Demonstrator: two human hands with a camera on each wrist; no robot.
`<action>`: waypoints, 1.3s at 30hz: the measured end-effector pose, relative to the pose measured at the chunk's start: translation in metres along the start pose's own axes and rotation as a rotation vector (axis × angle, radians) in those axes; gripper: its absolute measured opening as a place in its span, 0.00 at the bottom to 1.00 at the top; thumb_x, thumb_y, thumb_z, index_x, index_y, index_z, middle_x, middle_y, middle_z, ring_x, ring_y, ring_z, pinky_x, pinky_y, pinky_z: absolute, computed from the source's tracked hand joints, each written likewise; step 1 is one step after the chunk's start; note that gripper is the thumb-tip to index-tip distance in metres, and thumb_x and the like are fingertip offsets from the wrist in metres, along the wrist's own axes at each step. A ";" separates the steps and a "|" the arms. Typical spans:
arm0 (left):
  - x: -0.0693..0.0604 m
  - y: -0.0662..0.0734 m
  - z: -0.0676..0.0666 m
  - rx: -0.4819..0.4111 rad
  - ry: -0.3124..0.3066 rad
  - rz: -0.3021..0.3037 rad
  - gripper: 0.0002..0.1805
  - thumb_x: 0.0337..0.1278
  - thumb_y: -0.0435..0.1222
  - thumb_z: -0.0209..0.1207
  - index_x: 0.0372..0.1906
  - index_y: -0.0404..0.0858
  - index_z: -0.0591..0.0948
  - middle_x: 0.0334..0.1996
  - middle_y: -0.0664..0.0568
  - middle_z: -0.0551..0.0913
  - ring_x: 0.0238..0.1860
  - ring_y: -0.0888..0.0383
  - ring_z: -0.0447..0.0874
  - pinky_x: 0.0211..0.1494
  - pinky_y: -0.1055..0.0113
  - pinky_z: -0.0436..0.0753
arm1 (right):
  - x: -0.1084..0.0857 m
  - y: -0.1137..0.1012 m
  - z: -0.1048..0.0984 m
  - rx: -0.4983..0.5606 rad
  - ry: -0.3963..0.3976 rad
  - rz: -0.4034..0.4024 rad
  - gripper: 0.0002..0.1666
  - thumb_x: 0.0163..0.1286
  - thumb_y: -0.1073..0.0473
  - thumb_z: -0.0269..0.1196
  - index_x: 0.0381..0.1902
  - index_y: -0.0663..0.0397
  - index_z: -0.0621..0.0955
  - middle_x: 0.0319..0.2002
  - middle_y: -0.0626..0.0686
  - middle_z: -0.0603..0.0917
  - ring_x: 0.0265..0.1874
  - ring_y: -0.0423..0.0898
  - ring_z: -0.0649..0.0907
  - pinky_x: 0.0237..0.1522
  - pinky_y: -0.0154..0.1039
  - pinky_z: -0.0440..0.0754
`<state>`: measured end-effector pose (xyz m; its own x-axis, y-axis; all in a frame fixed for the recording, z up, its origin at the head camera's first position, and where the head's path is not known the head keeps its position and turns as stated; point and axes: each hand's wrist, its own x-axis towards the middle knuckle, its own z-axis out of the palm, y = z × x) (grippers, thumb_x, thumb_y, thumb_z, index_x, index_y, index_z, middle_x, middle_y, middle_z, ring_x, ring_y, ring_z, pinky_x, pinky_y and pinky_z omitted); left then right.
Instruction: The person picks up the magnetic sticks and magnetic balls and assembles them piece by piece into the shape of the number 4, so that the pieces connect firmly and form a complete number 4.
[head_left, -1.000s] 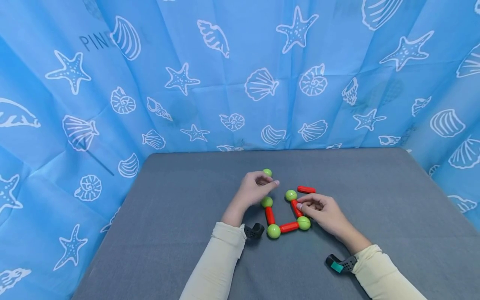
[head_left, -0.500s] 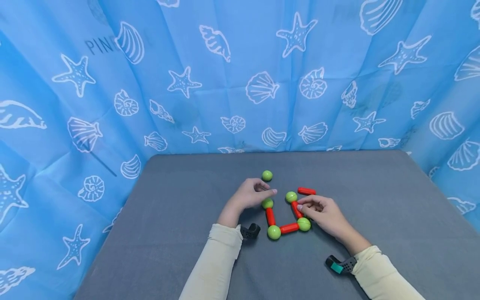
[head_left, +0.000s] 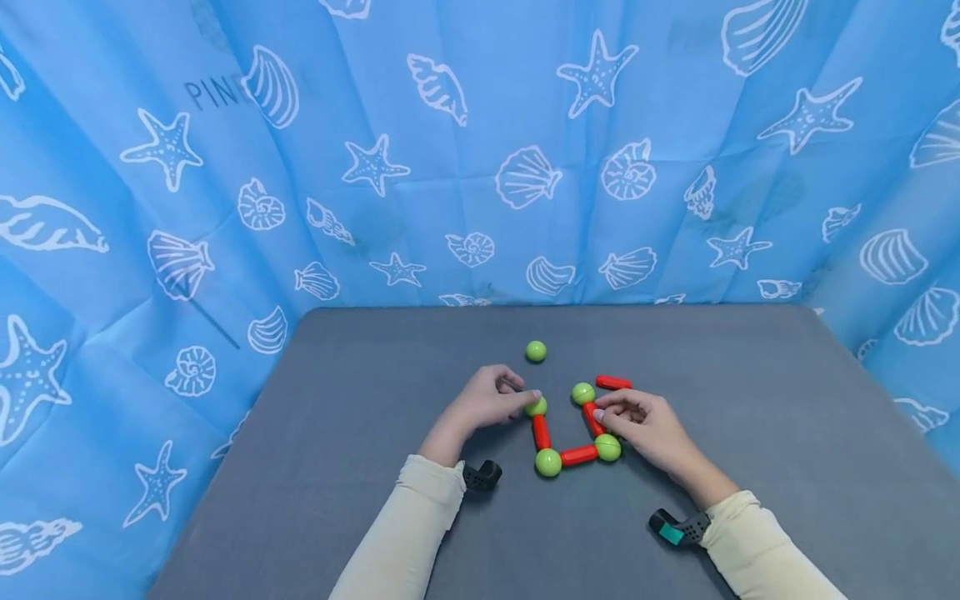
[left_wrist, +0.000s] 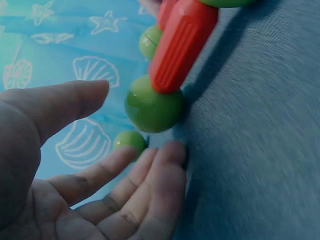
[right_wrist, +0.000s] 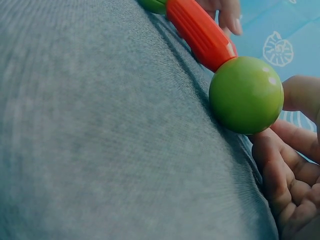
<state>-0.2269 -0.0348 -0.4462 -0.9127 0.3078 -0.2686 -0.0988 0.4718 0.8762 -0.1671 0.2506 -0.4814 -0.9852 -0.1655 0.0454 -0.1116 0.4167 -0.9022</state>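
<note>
Green balls and red rods form a U-shaped chain on the table. My left hand (head_left: pixel 483 402) (left_wrist: pixel 100 185) is spread beside the left end ball (head_left: pixel 536 406) (left_wrist: pixel 154 106), holding nothing; below that ball runs the left rod (head_left: pixel 542 432) (left_wrist: pixel 184 47). My right hand (head_left: pixel 645 425) (right_wrist: pixel 295 170) pinches the right rod (head_left: pixel 592 419) between thumb and fingers, between the upper right ball (head_left: pixel 582 393) and the corner ball (head_left: pixel 607 447) (right_wrist: pixel 246 95). In the right wrist view the corner ball hides that grip. The bottom rod (head_left: pixel 580 455) (right_wrist: pixel 202 34) joins the two lower balls.
A loose green ball (head_left: pixel 536 351) (left_wrist: pixel 130 143) lies behind the chain's left end. One loose red rod (head_left: pixel 613 382) lies just behind my right hand. The grey table (head_left: pixel 360 375) ends at a blue curtain (head_left: pixel 450 200) with white shells and starfish.
My left hand has drawn back from beside the loose green ball towards me and to the left, uncovering that ball. My right hand has stayed at the rod.
</note>
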 end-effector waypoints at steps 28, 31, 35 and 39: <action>-0.018 -0.016 0.015 -0.256 -0.155 0.013 0.16 0.58 0.35 0.77 0.31 0.36 0.77 0.29 0.43 0.92 0.30 0.54 0.93 0.32 0.60 0.92 | 0.000 0.001 -0.002 -0.006 0.008 -0.013 0.16 0.76 0.57 0.69 0.54 0.61 0.86 0.38 0.55 0.89 0.30 0.39 0.83 0.30 0.34 0.81; -0.016 -0.019 0.013 -0.283 -0.139 0.007 0.16 0.58 0.35 0.77 0.32 0.37 0.77 0.29 0.44 0.91 0.28 0.54 0.92 0.33 0.59 0.93 | 0.001 0.001 -0.002 -0.001 0.002 -0.013 0.16 0.75 0.57 0.70 0.54 0.62 0.86 0.39 0.56 0.89 0.30 0.39 0.83 0.31 0.34 0.82; -0.013 -0.022 0.010 -0.315 -0.097 -0.018 0.17 0.58 0.35 0.77 0.33 0.37 0.77 0.28 0.45 0.89 0.26 0.55 0.90 0.34 0.59 0.93 | 0.001 0.002 -0.002 0.007 -0.011 -0.016 0.16 0.75 0.57 0.70 0.54 0.62 0.86 0.39 0.56 0.90 0.31 0.40 0.84 0.33 0.34 0.83; -0.010 -0.025 0.009 -0.322 -0.081 -0.033 0.16 0.58 0.35 0.77 0.34 0.37 0.77 0.28 0.46 0.88 0.27 0.56 0.91 0.35 0.59 0.93 | 0.002 0.004 -0.002 0.018 -0.033 -0.030 0.16 0.75 0.59 0.70 0.55 0.61 0.87 0.40 0.57 0.90 0.31 0.41 0.85 0.34 0.34 0.84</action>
<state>-0.2114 -0.0425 -0.4689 -0.8737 0.3674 -0.3190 -0.2601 0.2015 0.9443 -0.1699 0.2535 -0.4837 -0.9766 -0.2072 0.0584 -0.1382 0.3953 -0.9081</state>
